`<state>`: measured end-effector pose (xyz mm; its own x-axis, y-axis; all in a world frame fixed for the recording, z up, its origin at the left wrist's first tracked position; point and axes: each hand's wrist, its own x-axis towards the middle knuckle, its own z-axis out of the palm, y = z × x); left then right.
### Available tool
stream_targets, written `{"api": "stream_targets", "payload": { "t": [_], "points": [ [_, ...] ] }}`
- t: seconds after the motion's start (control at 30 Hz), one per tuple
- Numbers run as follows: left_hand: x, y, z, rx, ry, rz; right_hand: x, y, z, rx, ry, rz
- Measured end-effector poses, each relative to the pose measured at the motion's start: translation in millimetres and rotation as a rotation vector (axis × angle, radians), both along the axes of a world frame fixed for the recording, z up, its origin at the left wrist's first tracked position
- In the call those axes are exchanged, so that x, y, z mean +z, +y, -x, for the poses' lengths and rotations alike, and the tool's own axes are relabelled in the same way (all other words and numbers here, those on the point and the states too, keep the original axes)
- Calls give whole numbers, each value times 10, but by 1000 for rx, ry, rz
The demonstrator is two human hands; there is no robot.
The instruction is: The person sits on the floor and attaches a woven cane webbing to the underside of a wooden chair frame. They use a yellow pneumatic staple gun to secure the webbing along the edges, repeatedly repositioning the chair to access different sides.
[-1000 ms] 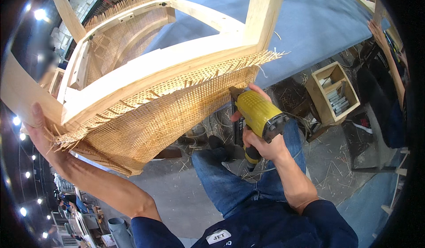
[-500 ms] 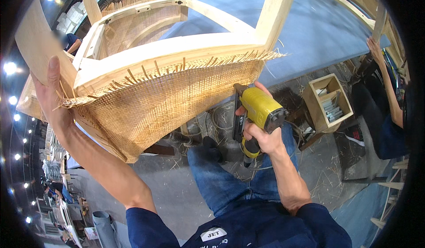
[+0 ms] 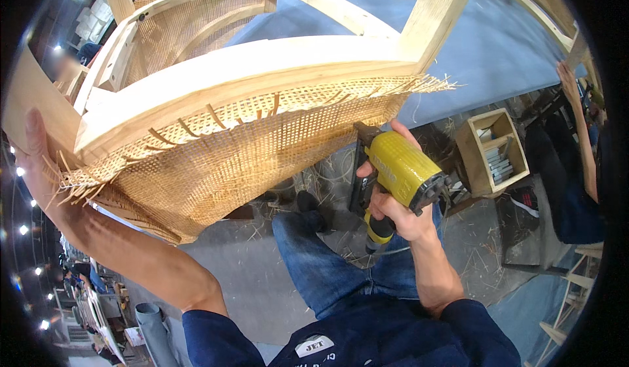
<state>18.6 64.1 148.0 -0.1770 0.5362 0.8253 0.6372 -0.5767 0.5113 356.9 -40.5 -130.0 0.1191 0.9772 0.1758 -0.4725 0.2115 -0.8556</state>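
A pale wooden chair frame (image 3: 255, 66) lies tipped before me on a blue-covered table. Woven cane webbing (image 3: 242, 154) spans its near side, with loose strands sticking out along the edge. At the left corner, my left hand (image 3: 52, 170) is closed around the frame and the webbing's frayed end; its thumb points up and most of its other fingers are hidden. My right hand (image 3: 406, 220) grips a yellow and black air staple gun (image 3: 403, 167) by its handle. The gun's nose is beside the webbing's right part; whether they touch I cannot tell.
A wooden box (image 3: 491, 154) with staple strips stands on the right. Beyond it, another person's hand (image 3: 569, 82) holds a similar frame. The blue table cover (image 3: 334, 13) stretches behind the chair frame. Cane scraps litter the floor (image 3: 295, 249); a hose trails there.
The chair frame's near edge has shifted left and downward at its left corner, my left hand moving with it. The staple gun has moved slightly right, still in my right hand.
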Motion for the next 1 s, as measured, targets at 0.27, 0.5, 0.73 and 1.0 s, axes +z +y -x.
{"api": "stream_targets", "payload": {
  "t": [0.27, 0.5, 0.73, 1.0],
  "points": [
    [81, 70, 109, -9, 4, 20, 18, 4, -37, 31, 7, 38],
    [50, -17, -22, -26, -32, 4, 3, -2, 19, 25, -82, 43],
    [-73, -76, -343, -172, 8, -21, -39, -24, 29, -17, -142, -67],
    [-86, -46, -364, -278, 61, -58, -1, -90, 96, -25, -159, -83]
  ]
}}
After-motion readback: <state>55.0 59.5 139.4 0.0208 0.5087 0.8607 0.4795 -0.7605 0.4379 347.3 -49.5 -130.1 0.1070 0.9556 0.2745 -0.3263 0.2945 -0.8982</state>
